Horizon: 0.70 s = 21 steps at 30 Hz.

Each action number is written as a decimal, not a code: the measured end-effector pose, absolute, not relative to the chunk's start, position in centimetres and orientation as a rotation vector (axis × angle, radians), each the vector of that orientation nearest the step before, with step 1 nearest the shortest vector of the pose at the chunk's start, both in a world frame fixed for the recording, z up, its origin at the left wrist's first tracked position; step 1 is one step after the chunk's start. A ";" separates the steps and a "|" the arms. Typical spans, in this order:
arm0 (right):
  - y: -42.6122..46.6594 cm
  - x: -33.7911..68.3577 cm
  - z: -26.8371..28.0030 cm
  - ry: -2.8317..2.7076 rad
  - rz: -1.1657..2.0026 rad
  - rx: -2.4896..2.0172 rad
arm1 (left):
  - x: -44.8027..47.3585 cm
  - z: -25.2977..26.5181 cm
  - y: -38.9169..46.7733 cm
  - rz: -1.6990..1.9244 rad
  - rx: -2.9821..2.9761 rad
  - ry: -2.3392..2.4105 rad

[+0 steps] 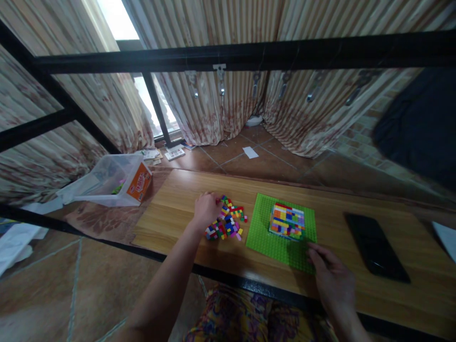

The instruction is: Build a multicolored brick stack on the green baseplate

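Observation:
A loose pile of small coloured toy bricks (228, 221) lies on the wooden tabletop. My left hand (206, 209) is at the pile's upper left edge, its fingers curled down; a bit of red shows at the fingertips, but whether they grip it is hidden. To the right lies a green studded baseplate (258, 232). On it stands a low block built of many-coloured bricks (288, 221). My right hand (333, 275) is at the baseplate's lower right edge, thumb and fingers pinched together. Anything between them is too small to make out.
A black phone-like slab (377, 247) lies on the tabletop (171, 204) at the right. A clear plastic bin (107, 185) with an orange label stands left of it. Beyond, a black metal bar (249, 57) crosses in front of striped curtains (221, 104).

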State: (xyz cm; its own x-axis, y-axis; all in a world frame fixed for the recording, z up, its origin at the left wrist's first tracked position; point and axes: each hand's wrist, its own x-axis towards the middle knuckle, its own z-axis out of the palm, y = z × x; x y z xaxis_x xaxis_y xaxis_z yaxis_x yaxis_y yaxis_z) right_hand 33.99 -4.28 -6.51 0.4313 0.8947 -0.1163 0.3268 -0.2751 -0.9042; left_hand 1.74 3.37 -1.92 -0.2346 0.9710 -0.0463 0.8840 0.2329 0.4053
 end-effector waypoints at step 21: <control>-3.9 34.6 -7.2 -0.996 0.899 -1.746 | 2.2 -2.1 3.6 0.615 1.774 2.141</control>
